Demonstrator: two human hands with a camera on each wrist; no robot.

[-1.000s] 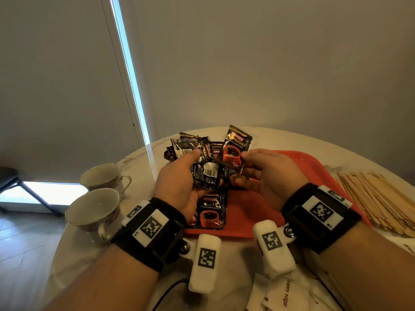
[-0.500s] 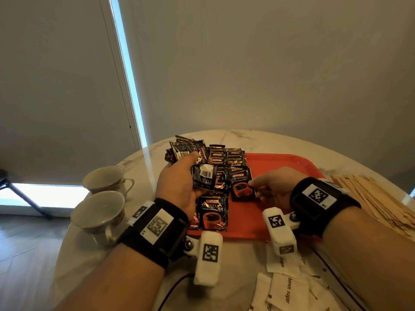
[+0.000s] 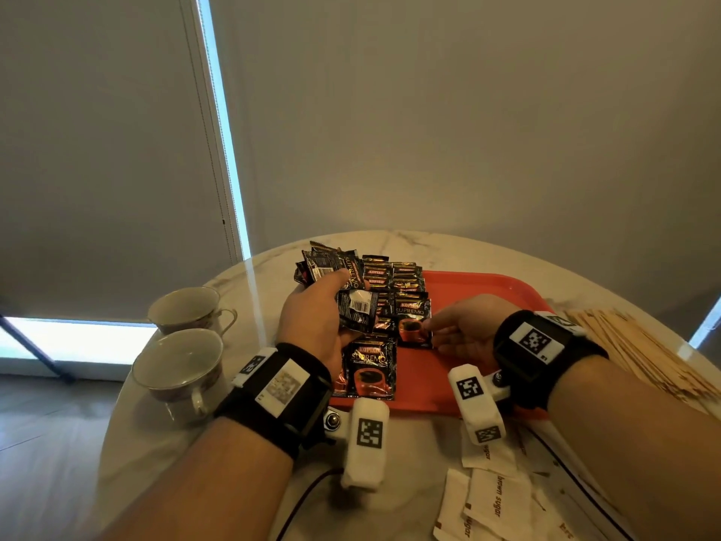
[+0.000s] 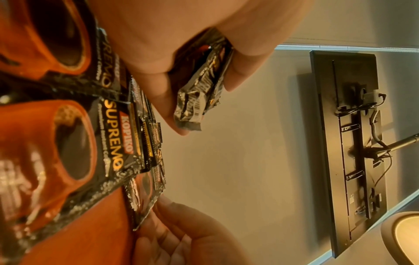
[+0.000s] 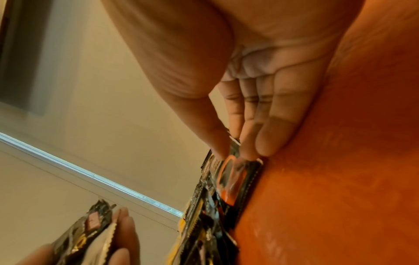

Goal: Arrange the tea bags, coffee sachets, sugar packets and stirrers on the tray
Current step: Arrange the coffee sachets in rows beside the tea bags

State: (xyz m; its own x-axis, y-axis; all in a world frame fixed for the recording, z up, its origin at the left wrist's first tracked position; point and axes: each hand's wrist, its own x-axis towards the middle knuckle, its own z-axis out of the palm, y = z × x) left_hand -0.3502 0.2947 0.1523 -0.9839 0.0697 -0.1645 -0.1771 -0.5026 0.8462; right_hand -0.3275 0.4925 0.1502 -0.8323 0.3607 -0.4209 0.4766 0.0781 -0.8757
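Observation:
A red tray (image 3: 487, 294) lies on the marble table with rows of black coffee sachets (image 3: 390, 275) along its left side. My left hand (image 3: 343, 302) hovers over the tray's left edge and grips a fanned bundle of coffee sachets (image 3: 331, 267), seen close in the left wrist view (image 4: 204, 84). My right hand (image 3: 431, 326) rests low on the tray. Its thumb and fingertips (image 5: 267, 143) pinch the edge of one coffee sachet (image 3: 411, 320) that lies at the front of the right row (image 5: 231, 179). Another sachet (image 3: 368, 365) lies nearer the front edge.
Two teacups (image 3: 183, 369) stand left of the tray. A heap of wooden stirrers (image 3: 643, 353) lies to the right. White brown-sugar packets (image 3: 495, 505) are scattered at the table's front edge, with a thin cable beside them. The tray's right half is bare red.
My right hand brought a sachet down from the air by the left hand's bundle onto the tray, in front of the right row. The left hand kept its bundle.

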